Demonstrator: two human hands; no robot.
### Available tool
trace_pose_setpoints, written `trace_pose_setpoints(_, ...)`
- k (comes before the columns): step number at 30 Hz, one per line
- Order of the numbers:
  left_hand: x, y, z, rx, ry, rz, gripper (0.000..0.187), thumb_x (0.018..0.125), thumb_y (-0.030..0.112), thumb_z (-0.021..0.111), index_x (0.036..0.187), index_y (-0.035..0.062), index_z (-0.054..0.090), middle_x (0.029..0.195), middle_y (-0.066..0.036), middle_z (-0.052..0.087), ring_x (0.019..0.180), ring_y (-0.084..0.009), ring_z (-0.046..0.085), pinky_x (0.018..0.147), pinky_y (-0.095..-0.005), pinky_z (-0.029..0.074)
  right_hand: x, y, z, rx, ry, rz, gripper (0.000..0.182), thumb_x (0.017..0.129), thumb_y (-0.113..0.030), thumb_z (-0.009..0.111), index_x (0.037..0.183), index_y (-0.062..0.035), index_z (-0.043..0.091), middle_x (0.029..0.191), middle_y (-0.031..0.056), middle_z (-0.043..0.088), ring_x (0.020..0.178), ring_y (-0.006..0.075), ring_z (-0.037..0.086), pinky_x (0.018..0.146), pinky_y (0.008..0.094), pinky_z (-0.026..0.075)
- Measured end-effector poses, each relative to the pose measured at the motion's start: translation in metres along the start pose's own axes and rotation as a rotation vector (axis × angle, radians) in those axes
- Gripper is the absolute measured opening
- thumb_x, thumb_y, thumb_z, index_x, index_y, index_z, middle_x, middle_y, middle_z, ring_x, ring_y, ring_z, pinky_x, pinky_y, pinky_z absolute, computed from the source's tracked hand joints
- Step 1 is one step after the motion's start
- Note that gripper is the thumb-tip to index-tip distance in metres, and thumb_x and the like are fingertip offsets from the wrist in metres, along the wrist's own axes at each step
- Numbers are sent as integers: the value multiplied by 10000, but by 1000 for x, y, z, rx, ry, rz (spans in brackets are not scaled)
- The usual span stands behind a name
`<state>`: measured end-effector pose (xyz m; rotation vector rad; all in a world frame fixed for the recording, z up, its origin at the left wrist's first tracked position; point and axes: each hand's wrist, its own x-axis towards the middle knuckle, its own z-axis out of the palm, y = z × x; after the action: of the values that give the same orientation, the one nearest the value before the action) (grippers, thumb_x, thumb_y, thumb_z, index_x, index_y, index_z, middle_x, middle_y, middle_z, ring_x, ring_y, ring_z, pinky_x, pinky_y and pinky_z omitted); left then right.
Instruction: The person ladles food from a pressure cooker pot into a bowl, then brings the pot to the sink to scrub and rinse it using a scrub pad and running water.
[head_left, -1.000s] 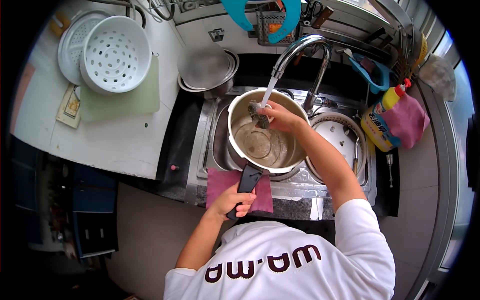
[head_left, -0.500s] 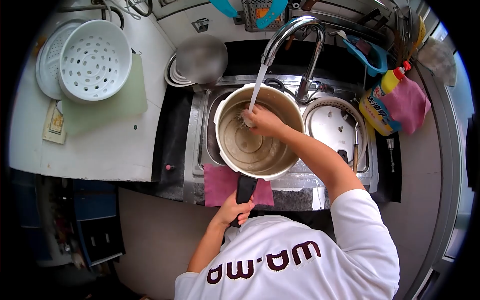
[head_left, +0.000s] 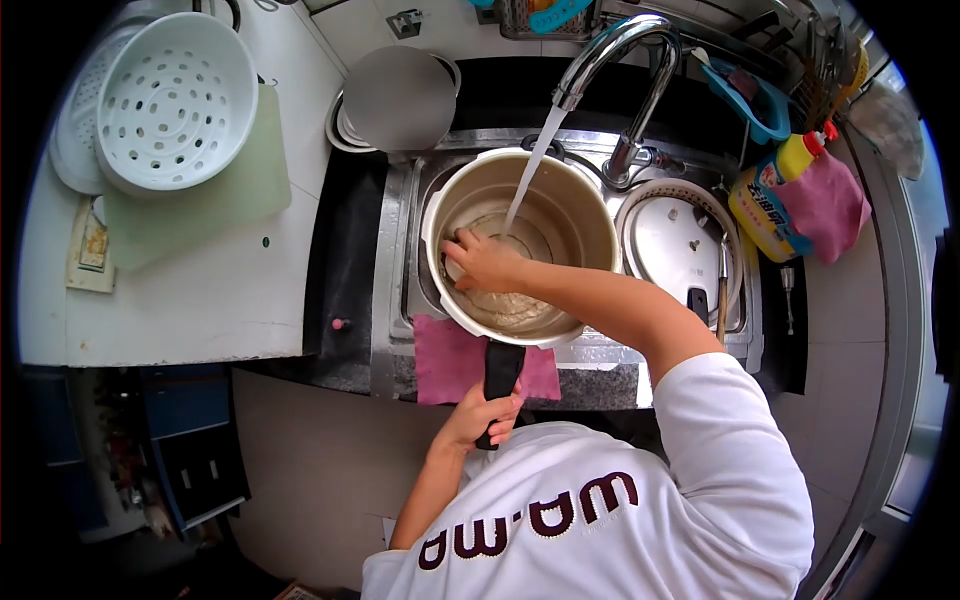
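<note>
Pot (head_left: 572, 225): cream rim, beige inside, black handle (head_left: 502, 372). Below pot: plain pink cloth (head_left: 442, 368); white shirt (head_left: 725, 440) with dark maroon lettering edged in pale dots. Left of pot: white colander (head_left: 178, 103) patterned with oval holes; pale green board (head_left: 262, 168). Above pot: silver faucet (head_left: 574, 82). Right of pot: yellow bottle (head_left: 747, 192), blue on label, red nozzle, pink cloth draped over it; bright blue basket (head_left: 768, 112).
</note>
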<state>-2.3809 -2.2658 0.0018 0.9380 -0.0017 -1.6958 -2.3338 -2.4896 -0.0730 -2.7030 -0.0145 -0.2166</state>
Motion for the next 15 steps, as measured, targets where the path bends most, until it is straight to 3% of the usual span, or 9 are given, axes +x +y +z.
trace_pose_setpoints(1,0,2,1,3,9,1,181,809,25,531,961,45,434,581,15,379,372,-47,347,325,-204,309,10,9,-7,-65,76,104,599,721,-321,652,1178,-25,402,1058,190,463,1054,356,447,805,421,461)
trace_pose_setpoints(3,2,3,2,-6,12,16,181,810,27,530,961,47,433,582,15,378,372,-47,345,326,-204,308,4,62,3,631,72,411,582,731,-360,655,1168,-51,424,1044,198,486,989,351,505,749,380,496)
trace_pose_setpoints(5,0,3,3,-19,12,37,181,811,28,530,962,48,433,583,14,376,373,-47,344,328,-205,308,-26,53,-26,-340,-281,400,570,736,-343,657,1159,-31,436,1077,220,496,994,352,524,762,384,495)
trace_pose_setpoints(7,1,5,3,-52,-4,20,179,811,30,533,958,51,432,577,12,370,371,-47,341,330,-206,303,-49,25,-31,-296,-658,355,614,708,-319,669,1158,21,426,1011,201,496,1018,392,498,797,418,473)
trace_pose_setpoints(9,2,3,2,-63,-27,12,180,811,32,535,957,52,432,578,10,371,371,-47,340,330,-206,298,-44,-12,-31,-32,-635,272,653,666,-331,707,1162,-18,419,1078,257,471,1005,419,508,811,410,469)
trace_pose_setpoints(11,1,1,-1,-67,-39,1,180,811,34,537,956,52,432,578,9,371,371,-46,339,330,-206,293,-22,-23,-14,43,-382,37,656,656,-322,711,1170,-44,412,1087,235,457,992,399,510,820,417,457)
trace_pose_setpoints(13,0,0,-2,-39,-8,-29,182,813,37,536,960,54,430,577,12,369,369,-46,333,330,-206,288,5,-4,-5,47,-55,-38,621,672,-305,696,1169,-64,411,1111,220,446,965,387,513,814,418,454)
trace_pose_setpoints(15,0,1,-2,-50,-10,-21,182,815,36,533,963,55,429,577,14,367,368,-46,331,331,-206,290,10,26,-8,-162,115,109,479,751,-293,625,1128,-60,444,1052,212,455,973,394,508,797,421,466)
